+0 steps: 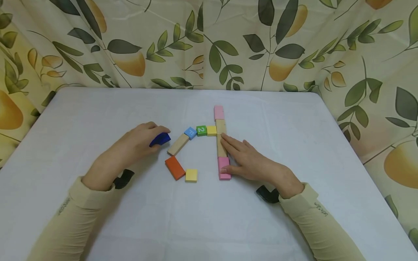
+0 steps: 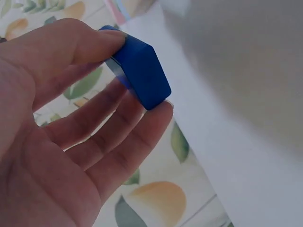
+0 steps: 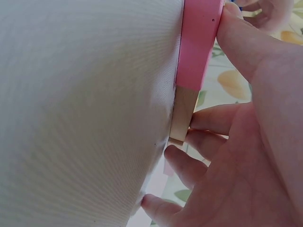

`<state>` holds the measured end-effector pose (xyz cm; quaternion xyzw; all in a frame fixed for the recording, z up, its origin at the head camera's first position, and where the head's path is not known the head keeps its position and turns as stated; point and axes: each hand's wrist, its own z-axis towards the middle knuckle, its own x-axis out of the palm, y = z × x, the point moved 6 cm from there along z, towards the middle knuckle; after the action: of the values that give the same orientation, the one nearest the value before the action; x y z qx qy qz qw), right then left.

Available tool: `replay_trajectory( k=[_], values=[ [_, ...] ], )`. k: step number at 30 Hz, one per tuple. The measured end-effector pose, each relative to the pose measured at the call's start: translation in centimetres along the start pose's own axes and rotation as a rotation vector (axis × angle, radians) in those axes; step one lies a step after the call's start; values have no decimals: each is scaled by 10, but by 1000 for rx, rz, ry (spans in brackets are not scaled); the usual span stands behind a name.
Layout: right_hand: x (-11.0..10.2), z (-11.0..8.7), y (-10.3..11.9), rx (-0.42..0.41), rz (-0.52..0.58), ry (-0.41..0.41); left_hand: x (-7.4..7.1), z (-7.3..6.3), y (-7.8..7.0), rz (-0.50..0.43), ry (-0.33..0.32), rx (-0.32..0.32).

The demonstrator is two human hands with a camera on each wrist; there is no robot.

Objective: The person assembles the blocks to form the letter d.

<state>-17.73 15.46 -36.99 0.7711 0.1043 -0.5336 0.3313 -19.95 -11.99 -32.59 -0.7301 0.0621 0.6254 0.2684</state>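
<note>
My left hand (image 1: 138,141) holds a dark blue building block (image 1: 160,139) between thumb and fingertips, left of the other blocks. In the left wrist view the blue block (image 2: 144,71) shows slanted faces and rounded corners. On the right, my right hand (image 1: 249,159) rests against a straight column of blocks, fingers extended. Its thumb touches the near pink block (image 1: 224,163), and its fingertips meet a plain wooden block (image 1: 221,148). These pink (image 3: 199,45) and wooden (image 3: 183,113) blocks stand end to end in the right wrist view.
A curve of blocks runs left from the column: yellow (image 1: 211,131), green with a 2 (image 1: 201,131), light blue (image 1: 190,133), plain wood (image 1: 178,144), orange (image 1: 175,168) and yellow (image 1: 191,175). Another pink block (image 1: 218,112) tops the column. All lie on a white-covered table (image 1: 130,224).
</note>
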Motion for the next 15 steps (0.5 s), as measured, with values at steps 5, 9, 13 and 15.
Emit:
replay_trajectory(
  k=[5, 9, 13, 15],
  values=[
    [0, 0, 0, 3, 1, -2, 0, 3, -15, -3, 7, 55],
    [1, 0, 0, 1, 1, 0, 0, 6, -28, -19, 18, 85],
    [1, 0, -1, 9, -5, 8, 1, 11, -42, -33, 36, 111],
    [1, 1, -1, 16, -8, 16, 1, 14, -48, -25, 50, 124]
  ],
)
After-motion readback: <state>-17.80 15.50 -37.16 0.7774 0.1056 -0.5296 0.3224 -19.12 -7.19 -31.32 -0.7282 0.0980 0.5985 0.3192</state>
